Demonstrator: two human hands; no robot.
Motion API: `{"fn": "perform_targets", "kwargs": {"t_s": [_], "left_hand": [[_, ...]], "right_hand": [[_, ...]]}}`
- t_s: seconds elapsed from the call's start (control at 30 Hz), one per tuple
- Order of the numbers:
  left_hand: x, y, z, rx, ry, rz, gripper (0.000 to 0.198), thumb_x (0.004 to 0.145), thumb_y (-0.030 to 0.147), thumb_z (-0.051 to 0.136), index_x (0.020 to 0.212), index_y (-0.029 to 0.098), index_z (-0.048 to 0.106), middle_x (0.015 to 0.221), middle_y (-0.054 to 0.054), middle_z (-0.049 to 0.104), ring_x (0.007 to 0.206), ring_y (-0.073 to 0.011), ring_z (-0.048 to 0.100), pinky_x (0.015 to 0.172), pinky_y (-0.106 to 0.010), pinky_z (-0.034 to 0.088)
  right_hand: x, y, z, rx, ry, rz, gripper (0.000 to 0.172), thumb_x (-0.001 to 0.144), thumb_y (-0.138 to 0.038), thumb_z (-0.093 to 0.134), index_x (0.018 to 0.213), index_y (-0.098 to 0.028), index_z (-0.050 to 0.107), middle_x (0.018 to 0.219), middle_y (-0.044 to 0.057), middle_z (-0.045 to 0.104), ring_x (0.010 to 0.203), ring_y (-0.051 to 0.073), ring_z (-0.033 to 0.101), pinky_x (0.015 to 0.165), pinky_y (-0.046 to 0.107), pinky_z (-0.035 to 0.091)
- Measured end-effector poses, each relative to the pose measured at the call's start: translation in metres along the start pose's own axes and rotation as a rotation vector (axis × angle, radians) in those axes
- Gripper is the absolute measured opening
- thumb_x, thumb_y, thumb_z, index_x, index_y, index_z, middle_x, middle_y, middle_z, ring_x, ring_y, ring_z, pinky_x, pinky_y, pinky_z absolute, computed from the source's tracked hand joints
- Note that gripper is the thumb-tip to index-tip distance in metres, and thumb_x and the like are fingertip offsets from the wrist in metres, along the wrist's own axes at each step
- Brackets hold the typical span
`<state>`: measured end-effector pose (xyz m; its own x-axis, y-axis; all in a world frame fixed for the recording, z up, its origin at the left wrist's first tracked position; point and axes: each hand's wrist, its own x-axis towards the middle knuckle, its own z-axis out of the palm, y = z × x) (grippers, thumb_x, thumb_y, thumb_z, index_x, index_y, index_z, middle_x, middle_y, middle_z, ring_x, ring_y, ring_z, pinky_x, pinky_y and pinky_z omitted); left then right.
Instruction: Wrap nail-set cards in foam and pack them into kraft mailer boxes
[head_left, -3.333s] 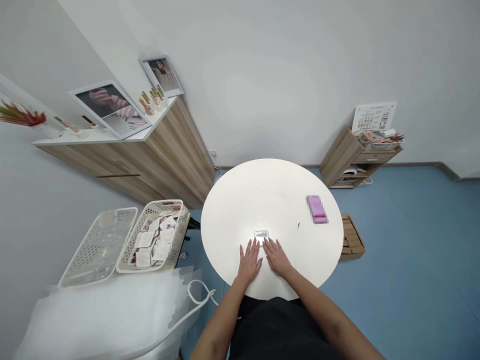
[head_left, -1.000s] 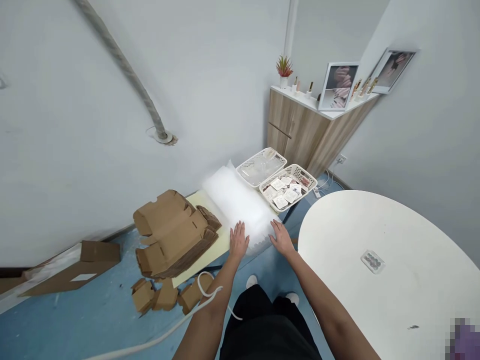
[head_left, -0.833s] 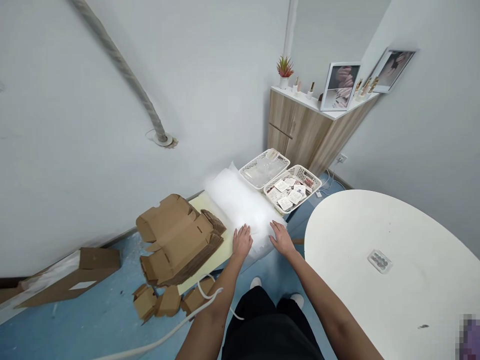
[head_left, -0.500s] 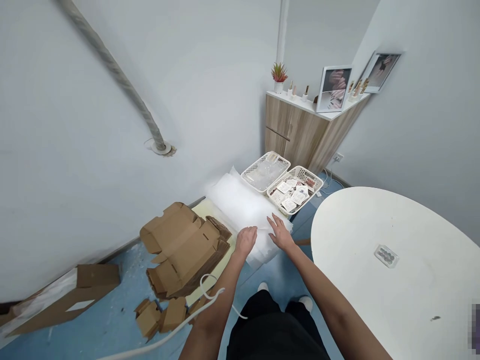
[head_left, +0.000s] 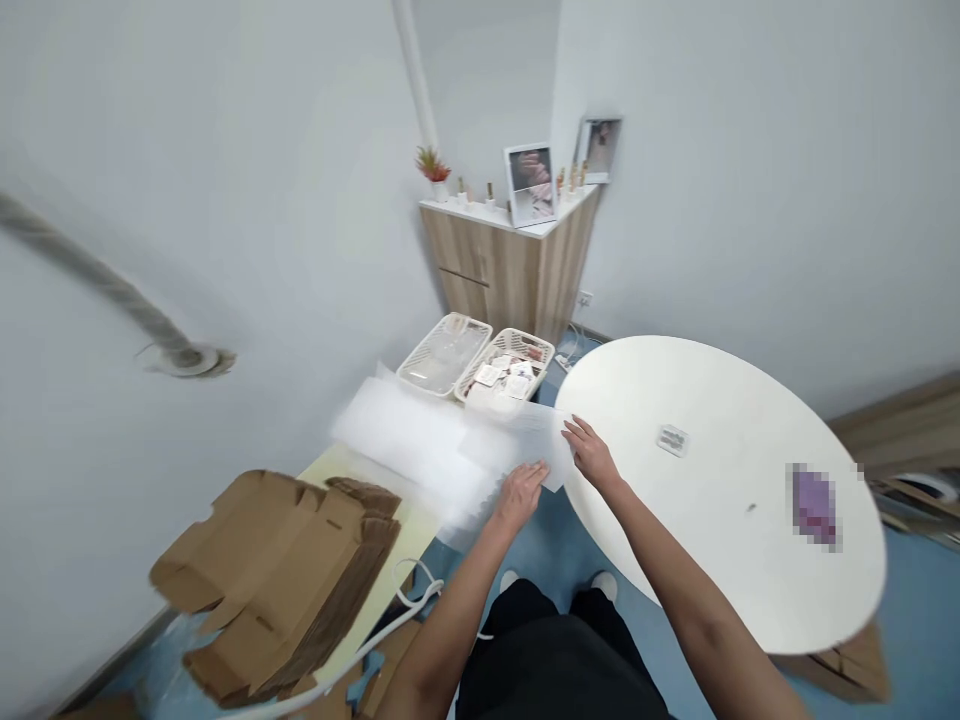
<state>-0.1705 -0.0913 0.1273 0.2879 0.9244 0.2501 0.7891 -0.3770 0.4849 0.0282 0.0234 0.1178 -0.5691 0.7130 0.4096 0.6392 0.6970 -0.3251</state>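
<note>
A translucent foam wrap roll [head_left: 405, 430] lies on a pale yellow board [head_left: 367, 480], and a thin sheet of it [head_left: 525, 445] stretches right towards the round white table [head_left: 720, 510]. My right hand [head_left: 592, 452] pinches the sheet's far end at the table's edge. My left hand [head_left: 521, 495] grips the sheet's near edge, just left of my right hand. On the table lie a small blister pack [head_left: 673, 440] and a pixelated purple item [head_left: 814, 505], both beyond my hands.
Flattened cardboard boxes [head_left: 277, 590] lie left of the board. Beyond the roll stand a mesh basket of clear items [head_left: 442, 355] and one of paper packets [head_left: 504, 365]. A white cable [head_left: 397, 630] crosses below. A wooden cabinet [head_left: 480, 260] stands in the corner.
My view has swung left, bringing the table nearer the middle. My hands have moved right, and a thin sheet now stretches from the roll to the table's edge.
</note>
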Motion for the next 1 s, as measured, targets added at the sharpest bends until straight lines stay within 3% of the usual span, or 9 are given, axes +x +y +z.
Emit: {"fn": "perform_targets", "kwargs": {"t_s": [0.2,0.3,0.43,0.53,0.7,0.9,1.0], "left_hand": [[0.053,0.061,0.085,0.042,-0.194,0.125,0.045,0.090,0.007,0.040,0.129,0.023,0.057,0.141,-0.008,0.053,0.133,-0.0201,0.046,0.110,-0.045,0.039],[0.070,0.079,0.118,0.075,-0.280,0.181,0.042,0.092,0.009,0.041,0.127,0.025,0.059,0.140,-0.006,0.054,0.135,-0.0205,0.044,0.112,-0.046,0.036],[0.077,0.083,0.144,0.067,-0.376,0.261,0.041,0.094,0.010,0.040,0.126,0.027,0.060,0.135,-0.003,0.059,0.133,-0.0194,0.047,0.113,-0.047,0.035],[0.073,0.079,0.150,0.049,-0.391,0.278,0.041,0.095,0.011,0.038,0.126,0.027,0.060,0.130,-0.003,0.063,0.129,-0.0186,0.051,0.112,-0.047,0.036],[0.063,0.072,0.142,0.035,-0.321,0.283,0.045,0.092,0.009,0.036,0.130,0.022,0.057,0.129,-0.006,0.064,0.126,-0.0178,0.054,0.110,-0.045,0.040],[0.053,0.055,0.136,0.094,-0.328,0.277,0.048,0.088,0.006,0.036,0.129,0.022,0.057,0.129,-0.006,0.064,0.125,-0.0189,0.055,0.111,-0.046,0.040],[0.053,0.043,0.134,0.153,-0.374,0.244,0.045,0.088,0.005,0.037,0.124,0.020,0.059,0.131,-0.007,0.062,0.128,-0.0199,0.052,0.112,-0.047,0.037]], "right_hand": [[-0.109,0.077,-0.062,-0.161,-0.013,0.217,0.050,0.080,0.003,0.039,0.118,-0.019,0.064,0.129,0.010,0.062,0.134,0.026,0.041,0.103,0.049,0.048],[-0.157,0.102,-0.074,-0.188,-0.036,0.299,0.046,0.084,-0.001,0.041,0.118,-0.021,0.063,0.129,0.010,0.062,0.131,0.027,0.044,0.100,0.050,0.049],[-0.196,0.116,-0.079,-0.217,-0.038,0.379,0.044,0.087,-0.004,0.039,0.120,-0.020,0.061,0.132,0.011,0.058,0.129,0.027,0.042,0.094,0.045,0.050],[-0.205,0.119,-0.080,-0.237,-0.057,0.421,0.047,0.085,-0.002,0.039,0.122,-0.021,0.059,0.133,0.010,0.057,0.118,0.027,0.045,0.087,0.042,0.048],[-0.204,0.128,-0.081,-0.289,-0.073,0.528,0.043,0.084,-0.008,0.046,0.122,-0.021,0.059,0.122,0.011,0.059,0.097,0.026,0.047,0.078,0.039,0.040],[-0.196,0.142,-0.084,-0.249,-0.037,0.482,0.024,0.086,-0.007,0.048,0.095,-0.022,0.065,0.106,0.007,0.064,0.096,0.023,0.047,0.080,0.036,0.033],[-0.192,0.142,-0.085,-0.231,-0.058,0.411,0.025,0.085,-0.005,0.048,0.093,-0.022,0.064,0.108,0.007,0.064,0.101,0.023,0.047,0.085,0.038,0.031]]}}
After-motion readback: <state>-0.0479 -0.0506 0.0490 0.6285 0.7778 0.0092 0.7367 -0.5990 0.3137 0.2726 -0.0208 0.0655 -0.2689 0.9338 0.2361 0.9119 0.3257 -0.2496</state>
